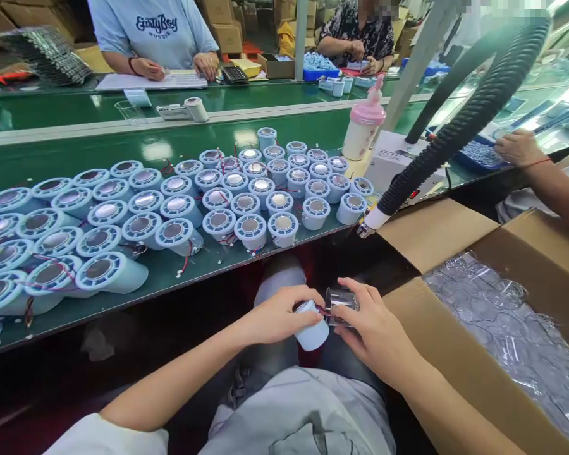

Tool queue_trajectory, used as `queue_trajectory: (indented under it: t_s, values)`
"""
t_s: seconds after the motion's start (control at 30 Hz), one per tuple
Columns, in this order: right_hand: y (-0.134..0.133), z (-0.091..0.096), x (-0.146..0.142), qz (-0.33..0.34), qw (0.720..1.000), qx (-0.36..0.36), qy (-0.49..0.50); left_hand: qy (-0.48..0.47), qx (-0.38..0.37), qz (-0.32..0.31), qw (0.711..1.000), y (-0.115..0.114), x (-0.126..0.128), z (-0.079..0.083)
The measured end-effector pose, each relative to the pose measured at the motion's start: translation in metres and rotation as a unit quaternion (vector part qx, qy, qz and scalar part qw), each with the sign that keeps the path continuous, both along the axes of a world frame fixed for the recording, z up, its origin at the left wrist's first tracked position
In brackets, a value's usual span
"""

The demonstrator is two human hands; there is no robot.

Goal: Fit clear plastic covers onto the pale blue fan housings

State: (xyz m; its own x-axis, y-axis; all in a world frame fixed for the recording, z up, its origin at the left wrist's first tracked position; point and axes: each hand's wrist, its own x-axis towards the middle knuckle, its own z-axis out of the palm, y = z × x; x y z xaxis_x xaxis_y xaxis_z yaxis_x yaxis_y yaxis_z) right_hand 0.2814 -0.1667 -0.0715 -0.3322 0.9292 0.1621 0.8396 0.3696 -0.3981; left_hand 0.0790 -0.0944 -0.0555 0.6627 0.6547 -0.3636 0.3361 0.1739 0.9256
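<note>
Above my lap, my left hand (289, 314) is closed around a light blue plastic cylinder (312, 333), tilted. Fingers of my right hand (367, 322) wrap round a clear plastic cup (342, 299) lying sideways. The cup's end is right beside the cylinder; whether they touch I cannot tell. A bit of dark red wire (320, 309) shows between the two hands. On the green bench ahead stand many similar blue cylinders (251, 229) with round metal discs on top and thin red and black wires hanging from some.
At my right an open cardboard box (436, 234) holds clear plastic cups (507, 335). A black flexible hose (464, 120) arches down beside a pink-topped pump bottle (364, 123). Across the conveyor (171, 139), two people work; another person's hand (521, 150) is at right.
</note>
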Motion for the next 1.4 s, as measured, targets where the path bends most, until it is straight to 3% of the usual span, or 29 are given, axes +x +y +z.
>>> queue_trajectory:
  t_s: [0.1,0.27,0.37,0.47,0.53,0.67,0.73,1.0,1.23,1.4]
  values:
    - [0.006,0.004,0.001,0.027,0.981,-0.127,0.145,0.032,0.182,0.021,0.983,-0.006,-0.008,0.003]
    - [0.011,0.009,-0.006,-0.045,0.926,-0.197,0.319,0.001,0.256,0.020,0.966,-0.008,-0.016,-0.014]
    - [0.014,0.007,-0.007,-0.088,0.882,-0.235,0.399,-0.027,0.253,-0.014,0.967,-0.008,-0.019,-0.020]
    - [0.015,0.004,-0.004,-0.101,0.828,-0.281,0.474,-0.066,0.178,-0.005,0.982,-0.011,-0.020,-0.019]
    - [0.013,0.003,0.000,-0.064,0.838,-0.270,0.471,-0.097,0.100,0.027,0.990,-0.014,-0.020,-0.018]
    - [0.004,0.004,0.003,0.014,0.929,-0.153,0.337,-0.169,-0.031,0.064,0.983,-0.020,-0.022,-0.018]
    - [0.000,0.006,0.003,0.022,0.939,-0.132,0.316,-0.173,-0.047,0.052,0.983,-0.022,-0.025,-0.017]
    - [-0.003,0.021,0.001,0.008,0.876,-0.263,0.405,-0.136,0.087,0.000,0.987,-0.025,-0.036,0.003]
    - [-0.005,0.026,0.000,-0.005,0.817,-0.342,0.464,-0.132,0.165,-0.025,0.977,-0.026,-0.039,0.008]
    - [-0.005,0.027,-0.003,-0.028,0.790,-0.364,0.492,-0.131,0.206,-0.035,0.969,-0.027,-0.040,0.009]
